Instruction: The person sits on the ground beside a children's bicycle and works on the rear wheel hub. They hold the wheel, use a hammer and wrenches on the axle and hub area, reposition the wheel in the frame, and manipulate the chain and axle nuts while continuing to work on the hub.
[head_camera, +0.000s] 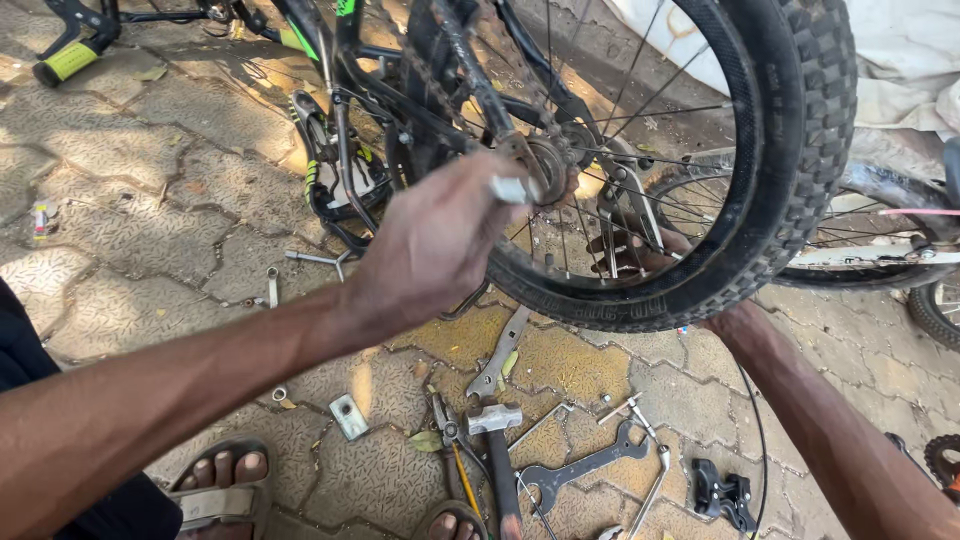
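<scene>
Two hands on an upturned bicycle's rear wheel (760, 150). Left hand (435, 240) raised in front of the hub, fingers pressed together pinching a small pale metal piece (510, 189) right at the axle and sprocket (548, 165), just left of wheel centre. Right hand (630, 252) reaches from the right behind the spokes, on the far side of the wheel; fingers partly hidden by spokes and tyre, so cannot tell if it grips or just braces. Chain (440, 80) runs up left from the sprocket toward the frame.

Judgement: work is at the axle fastening. Doing it well means keeping the wheel steady from the far side, holding the small piece square to the axle, and keeping fingers clear of chain and spokes.

On the paving near the feet: hammer (497, 425), flat spanner (585, 468), a second spanner (497, 362), pliers (445, 420), small metal plate (349, 415), loose nuts. Sandalled foot (222, 480) at near left.
</scene>
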